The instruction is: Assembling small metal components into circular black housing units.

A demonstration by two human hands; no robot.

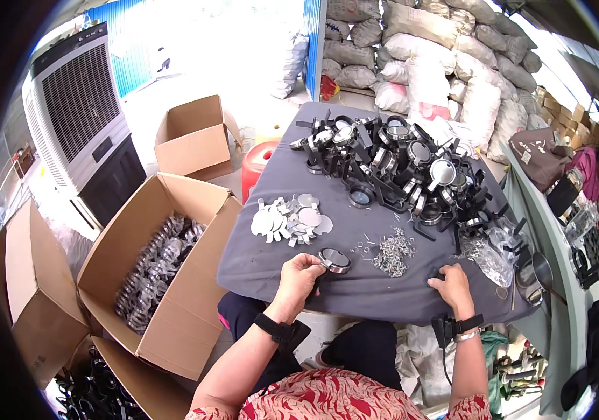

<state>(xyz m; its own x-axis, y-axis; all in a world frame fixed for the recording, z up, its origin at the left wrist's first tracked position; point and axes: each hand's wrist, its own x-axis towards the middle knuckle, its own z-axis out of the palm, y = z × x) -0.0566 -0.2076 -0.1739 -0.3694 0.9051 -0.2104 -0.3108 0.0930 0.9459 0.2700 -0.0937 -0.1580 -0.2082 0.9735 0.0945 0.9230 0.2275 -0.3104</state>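
My left hand (298,281) is closed at the near edge of the table, its fingers pinched at the side of a round, silver-rimmed black piece (334,260). A dark part of that piece seems to run down under the fingers. To the right, my right hand (453,287) is curled at the table edge around something dark and small, mostly hidden by the fingers. Between the hands lies a heap of small metal clips (393,253). Flat, pale metal discs with tabs (291,218) are piled beyond my left hand.
A large heap of round black-and-silver pieces with arms (411,161) covers the table's far side. Clear plastic bags (488,259) lie at its right edge. Left of the table stand a carton of wrapped parts (194,280), a red stool (256,164) and an air cooler (79,105).
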